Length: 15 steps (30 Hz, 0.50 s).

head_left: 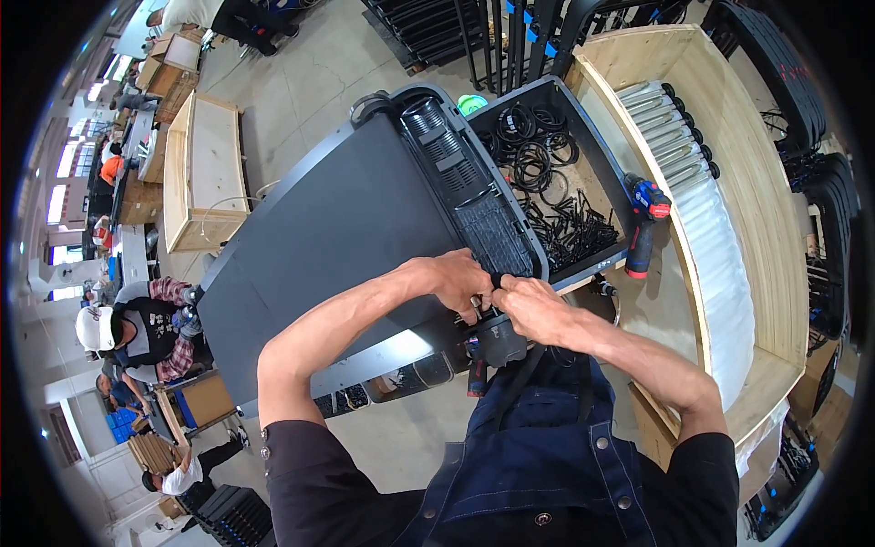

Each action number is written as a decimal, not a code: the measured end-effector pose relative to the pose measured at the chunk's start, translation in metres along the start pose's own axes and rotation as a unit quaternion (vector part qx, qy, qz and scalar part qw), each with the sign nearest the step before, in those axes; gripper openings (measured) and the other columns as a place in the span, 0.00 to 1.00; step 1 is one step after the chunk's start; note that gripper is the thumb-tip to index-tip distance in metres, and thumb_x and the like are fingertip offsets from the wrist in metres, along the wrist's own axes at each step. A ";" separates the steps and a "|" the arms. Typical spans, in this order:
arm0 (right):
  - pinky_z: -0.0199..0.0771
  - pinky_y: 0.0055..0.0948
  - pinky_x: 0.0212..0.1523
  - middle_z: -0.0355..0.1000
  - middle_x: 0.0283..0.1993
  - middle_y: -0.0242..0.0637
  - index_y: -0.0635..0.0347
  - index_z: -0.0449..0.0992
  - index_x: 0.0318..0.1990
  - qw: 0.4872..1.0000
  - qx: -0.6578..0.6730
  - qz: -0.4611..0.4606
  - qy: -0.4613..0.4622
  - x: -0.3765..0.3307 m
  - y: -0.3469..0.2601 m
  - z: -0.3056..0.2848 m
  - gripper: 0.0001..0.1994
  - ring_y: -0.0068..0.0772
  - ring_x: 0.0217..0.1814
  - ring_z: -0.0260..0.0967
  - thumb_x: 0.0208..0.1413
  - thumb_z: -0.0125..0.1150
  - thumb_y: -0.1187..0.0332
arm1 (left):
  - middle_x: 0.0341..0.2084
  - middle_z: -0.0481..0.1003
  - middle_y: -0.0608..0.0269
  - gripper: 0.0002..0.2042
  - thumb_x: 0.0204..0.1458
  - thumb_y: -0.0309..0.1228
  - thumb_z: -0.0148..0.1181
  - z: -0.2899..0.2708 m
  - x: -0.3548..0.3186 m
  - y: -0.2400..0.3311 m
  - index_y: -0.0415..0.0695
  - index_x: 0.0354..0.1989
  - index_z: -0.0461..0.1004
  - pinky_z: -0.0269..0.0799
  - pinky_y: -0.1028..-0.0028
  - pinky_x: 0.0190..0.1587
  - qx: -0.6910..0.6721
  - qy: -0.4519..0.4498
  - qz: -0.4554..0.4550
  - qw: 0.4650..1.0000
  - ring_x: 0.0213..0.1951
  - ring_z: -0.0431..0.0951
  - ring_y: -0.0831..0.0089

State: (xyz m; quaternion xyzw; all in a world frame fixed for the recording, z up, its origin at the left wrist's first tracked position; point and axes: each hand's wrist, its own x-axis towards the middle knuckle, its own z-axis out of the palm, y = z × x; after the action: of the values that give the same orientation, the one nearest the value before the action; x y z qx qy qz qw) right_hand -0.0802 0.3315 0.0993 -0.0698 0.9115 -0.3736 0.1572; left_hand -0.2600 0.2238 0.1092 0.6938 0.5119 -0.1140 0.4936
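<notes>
- While working close together, brace left hand (pixel 460 284) lightly against right hand (pixel 540 308).
- Curled inward on both sides; cannot tell whether grasping anything.
- Keep to near end of long black ribbed plastic housing (pixel 454 169), between flat dark-grey panel (pixel 337 228) and black open-topped tray (pixel 588 266).
- Align squarely before pressing.

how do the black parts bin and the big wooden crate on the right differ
The black parts bin is dark and smaller; the wooden crate is pale and much longer. The bin holds loose black rings and small black pieces; the crate holds silver tubes in a row. Both are open-topped.
</notes>
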 end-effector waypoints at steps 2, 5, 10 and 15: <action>0.77 0.48 0.45 0.70 0.41 0.53 0.69 0.75 0.37 0.995 -0.007 0.023 0.093 -0.009 -0.003 0.014 0.13 0.56 0.44 0.74 0.39 0.64 0.81 | 0.31 0.82 0.64 0.16 0.48 0.45 0.67 -0.005 0.003 0.002 0.55 0.44 0.83 0.60 0.62 0.54 0.010 -0.005 0.001 1.000 0.42 0.80 0.64; 0.77 0.46 0.41 0.73 0.40 0.48 0.65 0.77 0.42 0.982 0.073 0.031 0.172 -0.028 0.003 0.023 0.12 0.51 0.43 0.76 0.48 0.64 0.76 | 0.32 0.83 0.64 0.12 0.51 0.44 0.62 0.003 0.007 0.001 0.55 0.39 0.83 0.62 0.59 0.54 0.012 0.030 -0.011 0.999 0.41 0.81 0.61; 0.75 0.32 0.44 0.76 0.44 0.39 0.61 0.77 0.50 0.762 0.207 0.250 0.560 -0.087 0.071 0.009 0.14 0.33 0.41 0.74 0.56 0.65 0.71 | 0.33 0.82 0.62 0.12 0.52 0.43 0.61 0.018 -0.004 0.002 0.52 0.39 0.82 0.62 0.58 0.54 0.003 0.040 -0.022 0.999 0.45 0.79 0.61; 0.69 0.35 0.57 0.74 0.50 0.49 0.67 0.70 0.58 0.734 0.134 0.369 0.554 -0.127 0.214 0.003 0.27 0.39 0.54 0.72 0.52 0.70 0.65 | 0.34 0.81 0.63 0.12 0.52 0.42 0.62 0.007 0.005 0.003 0.50 0.39 0.82 0.59 0.61 0.55 -0.003 0.024 -0.017 1.000 0.47 0.76 0.61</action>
State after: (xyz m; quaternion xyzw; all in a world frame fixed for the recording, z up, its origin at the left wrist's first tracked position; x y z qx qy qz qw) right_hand 0.0382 0.5131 -0.0233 0.5134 0.7317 -0.3769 -0.2428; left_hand -0.2532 0.2216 0.1042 0.6857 0.5361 -0.1041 0.4812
